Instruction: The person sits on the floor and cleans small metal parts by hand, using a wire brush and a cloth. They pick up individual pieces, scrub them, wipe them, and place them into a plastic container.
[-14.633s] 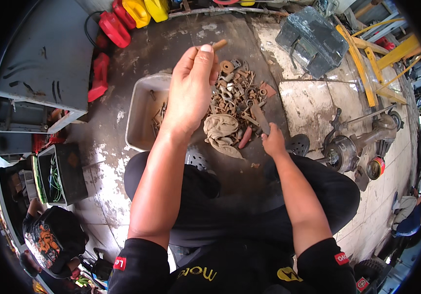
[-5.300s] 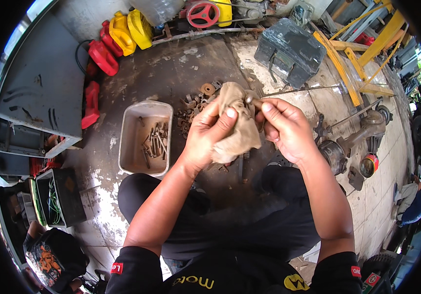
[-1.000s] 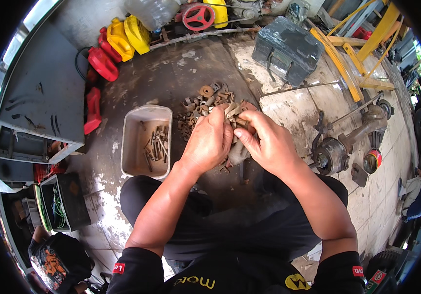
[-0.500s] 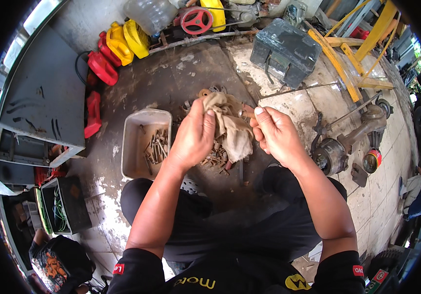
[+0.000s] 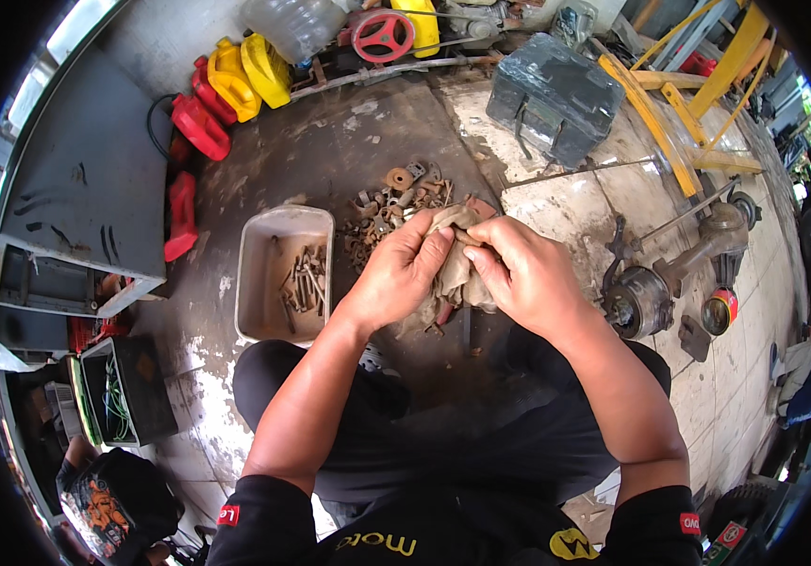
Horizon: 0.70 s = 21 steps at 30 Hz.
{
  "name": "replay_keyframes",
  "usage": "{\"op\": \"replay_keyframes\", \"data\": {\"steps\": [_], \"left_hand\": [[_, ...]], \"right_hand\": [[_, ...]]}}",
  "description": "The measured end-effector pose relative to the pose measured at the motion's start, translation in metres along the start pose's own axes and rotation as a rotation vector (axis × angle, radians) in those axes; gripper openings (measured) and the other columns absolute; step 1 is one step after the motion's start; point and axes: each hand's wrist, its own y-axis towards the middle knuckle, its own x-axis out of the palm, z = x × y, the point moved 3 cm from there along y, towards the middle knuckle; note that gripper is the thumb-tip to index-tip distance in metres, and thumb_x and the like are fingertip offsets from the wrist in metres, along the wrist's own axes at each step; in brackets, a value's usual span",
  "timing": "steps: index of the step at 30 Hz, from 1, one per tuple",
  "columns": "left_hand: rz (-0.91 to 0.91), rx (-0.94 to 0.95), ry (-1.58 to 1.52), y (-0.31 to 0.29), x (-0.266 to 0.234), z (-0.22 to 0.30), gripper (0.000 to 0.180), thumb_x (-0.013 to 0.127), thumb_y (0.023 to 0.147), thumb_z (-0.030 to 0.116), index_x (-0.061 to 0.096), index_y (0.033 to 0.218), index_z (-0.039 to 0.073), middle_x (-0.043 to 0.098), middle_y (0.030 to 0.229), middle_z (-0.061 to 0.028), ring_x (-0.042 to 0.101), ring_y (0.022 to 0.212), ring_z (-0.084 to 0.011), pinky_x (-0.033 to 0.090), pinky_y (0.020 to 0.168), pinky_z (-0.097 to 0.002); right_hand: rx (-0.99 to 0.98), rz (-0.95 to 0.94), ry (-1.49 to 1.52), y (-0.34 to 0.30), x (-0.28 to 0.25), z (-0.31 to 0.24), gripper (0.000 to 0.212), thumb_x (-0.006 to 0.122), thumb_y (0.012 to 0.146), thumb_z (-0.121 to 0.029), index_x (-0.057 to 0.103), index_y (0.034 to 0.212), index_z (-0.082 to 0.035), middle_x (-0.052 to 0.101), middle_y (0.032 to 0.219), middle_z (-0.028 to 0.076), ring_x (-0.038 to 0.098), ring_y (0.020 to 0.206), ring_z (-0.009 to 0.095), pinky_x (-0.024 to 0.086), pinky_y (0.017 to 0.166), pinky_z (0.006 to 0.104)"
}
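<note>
Both hands meet in front of me over the floor. My left hand (image 5: 396, 278) is closed on a dirty beige rag (image 5: 457, 278), whose loose end hangs below the fingers. My right hand (image 5: 533, 278) pinches a rusty bolt (image 5: 468, 237) against the cloth; most of the bolt is hidden by fingers and rag. Under and beyond my hands lies a heap of rusty nuts, washers and small metal parts (image 5: 388, 203). Left of my left hand stands a pale plastic tub (image 5: 248, 269) with several bolts (image 5: 306, 278) in it.
A black toolbox (image 5: 556, 94) stands far right beside a yellow metal frame (image 5: 651, 123). Greasy machine parts (image 5: 639, 300) lie to the right. Red (image 5: 200, 127) and yellow jugs (image 5: 231, 80) line the far left by a grey cabinet (image 5: 85, 179). Other people are at the lower left and far right.
My right hand has moved left, bringing the bolt into the rag. My hands are now together, and the rag has bunched between them, uncovering more of the heap beyond.
</note>
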Motion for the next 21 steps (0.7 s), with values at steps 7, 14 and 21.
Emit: {"op": "replay_keyframes", "data": {"steps": [7,14,21], "left_hand": [[0.104,-0.007,0.067,0.002,-0.013,0.007,0.039,0.043,0.109,0.033,0.061,0.122,0.001,0.068,0.101,-0.0032,0.061,0.093,-0.0095,0.052,0.085,-0.0271],[0.631,0.391,-0.062,-0.016,-0.094,0.066,0.039,0.042,0.109,0.033,0.062,0.12,0.001,0.069,0.103,-0.0059,0.065,0.089,-0.0102,0.053,0.081,-0.025],[0.945,0.406,-0.228,-0.04,-0.147,0.076,0.039,0.047,0.105,0.026,0.062,0.122,-0.005,0.069,0.109,-0.0111,0.069,0.097,-0.0198,0.056,0.086,-0.0339]], "right_hand": [[-0.036,0.042,-0.019,0.005,-0.004,0.002,0.015,0.069,0.092,-0.018,0.063,0.1,-0.007,0.069,0.086,0.009,0.069,0.073,0.032,0.054,0.062,0.0404],[0.247,-0.261,-0.129,0.001,0.008,0.03,0.018,0.067,0.091,-0.016,0.065,0.1,-0.001,0.072,0.085,0.016,0.069,0.074,0.029,0.053,0.066,0.0387],[0.284,-0.783,-0.387,-0.027,0.11,0.073,0.017,0.064,0.088,-0.022,0.068,0.093,-0.006,0.072,0.083,0.017,0.07,0.085,0.037,0.054,0.077,0.0483]]}}
